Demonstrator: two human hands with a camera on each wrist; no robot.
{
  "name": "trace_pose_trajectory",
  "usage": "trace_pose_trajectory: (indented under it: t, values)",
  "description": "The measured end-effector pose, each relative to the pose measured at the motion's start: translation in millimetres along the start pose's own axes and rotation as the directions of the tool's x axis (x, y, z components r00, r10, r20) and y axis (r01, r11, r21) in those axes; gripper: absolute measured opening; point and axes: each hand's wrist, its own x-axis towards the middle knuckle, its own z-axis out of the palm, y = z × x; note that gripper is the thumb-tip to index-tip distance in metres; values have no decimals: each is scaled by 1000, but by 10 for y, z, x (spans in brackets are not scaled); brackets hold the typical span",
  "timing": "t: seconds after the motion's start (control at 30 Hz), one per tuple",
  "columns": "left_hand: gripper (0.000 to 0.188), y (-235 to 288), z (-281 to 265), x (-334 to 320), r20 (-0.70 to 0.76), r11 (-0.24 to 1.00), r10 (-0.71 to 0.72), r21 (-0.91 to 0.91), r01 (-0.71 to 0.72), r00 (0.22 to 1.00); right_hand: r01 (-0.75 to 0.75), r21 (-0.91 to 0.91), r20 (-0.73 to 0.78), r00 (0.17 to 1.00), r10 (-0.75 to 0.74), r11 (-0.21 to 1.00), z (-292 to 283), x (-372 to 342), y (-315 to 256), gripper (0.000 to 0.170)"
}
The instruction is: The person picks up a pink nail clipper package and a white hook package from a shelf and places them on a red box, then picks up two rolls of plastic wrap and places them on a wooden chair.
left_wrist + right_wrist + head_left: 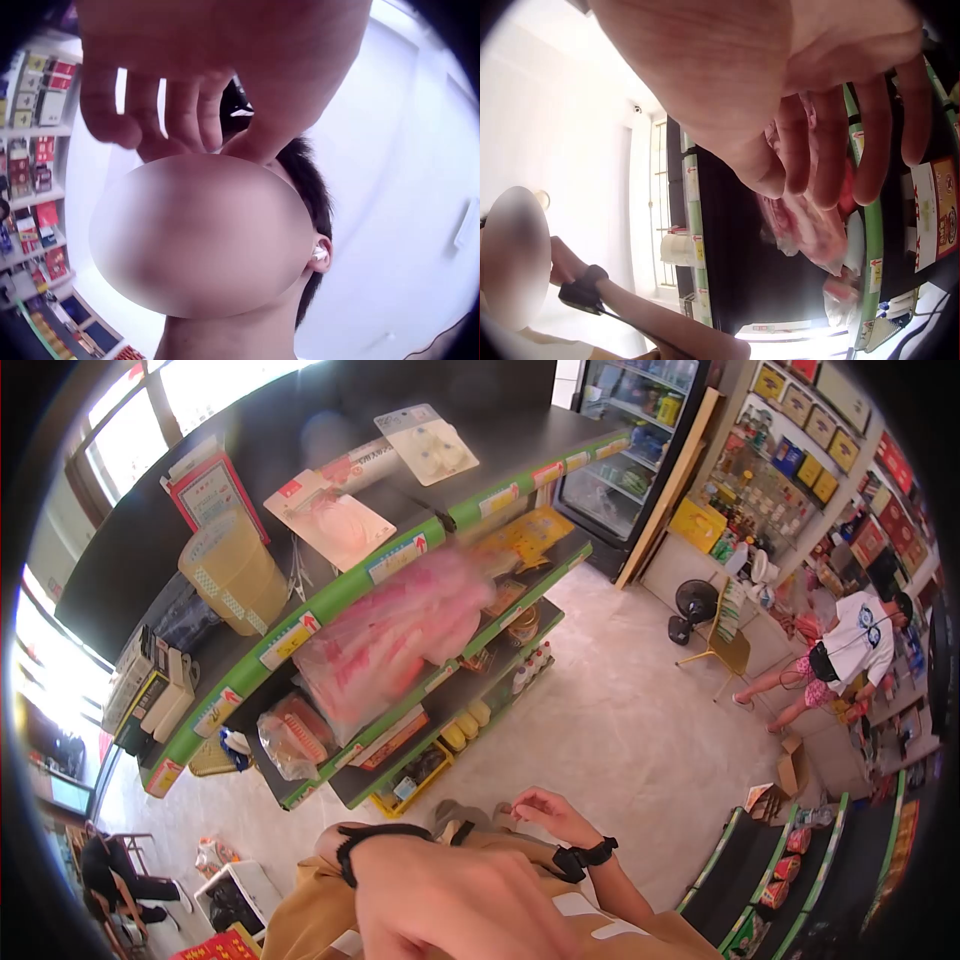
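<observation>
In the head view the left hand looms large and blurred at the bottom, close to the camera. The left wrist view shows this hand before the person's forehead, fingers loosely bent; contact at the fingertips is unclear. Lower right of the shelf unit, the right hand hangs in the air with loosely bent fingers and no object in them. The right wrist view has the same hand in front of pink plastic packages. Those packages rest on a shelf below the top one in the head view.
The top shelf bears a tape roll, a red-edged box and carded packs. A yellow basket is low down. Another shelf unit stands lower right. A fan, a chair and two people are farther off.
</observation>
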Motion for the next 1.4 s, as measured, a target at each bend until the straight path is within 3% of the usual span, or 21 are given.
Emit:
trace_pose_trajectory:
  t: [0.1,0.2,0.3,0.33,0.4,0.57,0.7,0.73,0.77,0.8,0.83,0.9,0.93,1.0,1.07,1.1,1.17,1.2,1.3,1.37,1.4]
  values:
    - [14,177,-247,235,-26,976,-74,201,78,997,13,36,54,998,-15,999,-178,119,-11,19]
    - [22,309,-454,428,-103,960,-120,241,142,987,-16,32,101,995,13,999,-314,291,11,19]
    - [26,366,-726,550,-35,907,-232,352,229,972,-40,-9,142,989,41,999,-430,526,-82,20]
    - [25,354,-762,565,-78,892,-226,385,239,971,-34,-37,162,986,39,999,-466,597,-133,20]
    - [26,333,-977,608,-23,923,-215,323,210,976,-17,-90,182,983,33,996,-587,743,-308,20]
    - [16,403,-1343,642,68,936,-162,327,131,984,112,-285,164,984,-66,952,-1052,1138,-1091,19]
    - [34,228,-1618,404,10,941,35,338,-36,999,329,-540,192,944,-267,774,-1445,1479,-2338,16]
    - [22,178,-1805,262,31,909,-10,417,-4,999,379,-580,211,925,-317,721,-1489,1569,-2673,15]
    - [19,138,-1923,167,-68,856,-65,510,90,996,418,-565,228,908,-352,711,-1490,1656,-2987,12]
    - [18,98,-2041,74,-165,790,-119,582,194,979,444,-588,227,893,-388,676,-1429,1725,-3315,11]
    - [18,1,-2068,9,-376,694,-142,622,363,916,545,-630,277,823,-496,553,-1414,1856,-3550,14]
    - [17,-227,-2248,-264,-659,545,-266,499,674,704,572,-685,300,785,-541,451,-1296,2123,-4004,16]
    - [18,-310,-2341,-339,-696,467,-257,518,717,670,588,-711,358,775,-520,387,-1260,2296,-4203,24]
    - [18,-448,-2430,-483,-774,301,-239,515,803,586,602,-642,392,790,-472,475,-1172,2696,-4484,41]
    - [18,-544,-2442,-647,-793,189,-184,551,813,581,403,-630,306,914,-264,664,-1086,2979,-4727,62]
    - [19,-568,-2433,-711,-795,130,-152,573,809,587,354,-636,277,934,-225,686,-1078,3127,-4802,67]
    - [19,-585,-2372,-833,-834,120,-142,520,846,533,263,-651,229,962,-146,712,-1092,3473,-4869,77]
    - [19,-600,-2346,-894,-850,122,-117,500,857,513,265,-618,265,957,-121,740,-1098,3624,-4880,89]
    - [19,-683,-2270,-1046,-885,139,26,464,875,465,167,-731,203,979,-23,661,-992,3924,-4893,85]
    - [18,-710,-2183,-1086,-906,146,120,420,896,405,227,-663,254,965,-71,714,-1024,4018,-4915,86]
    - [17,-746,-2151,-1145,-917,215,154,394,894,367,235,-632,280,958,-64,739,-1073,4037,-4944,87]
